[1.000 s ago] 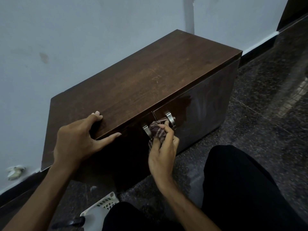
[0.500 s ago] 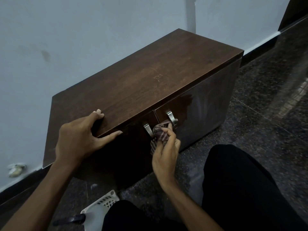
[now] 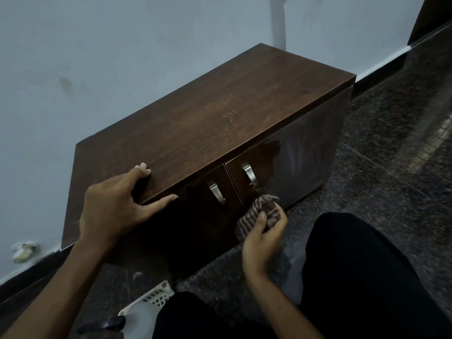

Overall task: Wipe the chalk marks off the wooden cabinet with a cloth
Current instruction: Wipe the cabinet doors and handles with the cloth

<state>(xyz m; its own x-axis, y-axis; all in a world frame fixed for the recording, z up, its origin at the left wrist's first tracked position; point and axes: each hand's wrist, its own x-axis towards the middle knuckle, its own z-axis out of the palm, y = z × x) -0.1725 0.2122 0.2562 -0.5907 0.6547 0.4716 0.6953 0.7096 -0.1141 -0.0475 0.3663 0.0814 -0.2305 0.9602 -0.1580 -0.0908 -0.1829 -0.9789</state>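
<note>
A low dark wooden cabinet [image 3: 220, 123] stands against the wall, with two doors and two metal handles [image 3: 250, 176]. Faint pale chalk marks [image 3: 230, 115] show on its top, and a pale smear [image 3: 297, 152] on the right door. My left hand [image 3: 115, 204] grips the top's front edge, fingers on top and thumb along the front. My right hand [image 3: 263, 237] holds a bunched brown striped cloth [image 3: 259, 211] just off the lower part of the right door, below the handles.
A dark speckled stone floor [image 3: 391, 143] runs to the right. My legs in black trousers [image 3: 362, 277] fill the bottom right. A white plastic basket [image 3: 156, 298] and a dark object lie at the bottom left. A pale wall [image 3: 122, 57] is behind the cabinet.
My right hand with the cloth has dropped from between the two handles down and to the right, away from the door. My left hand has kept its grip on the top edge.
</note>
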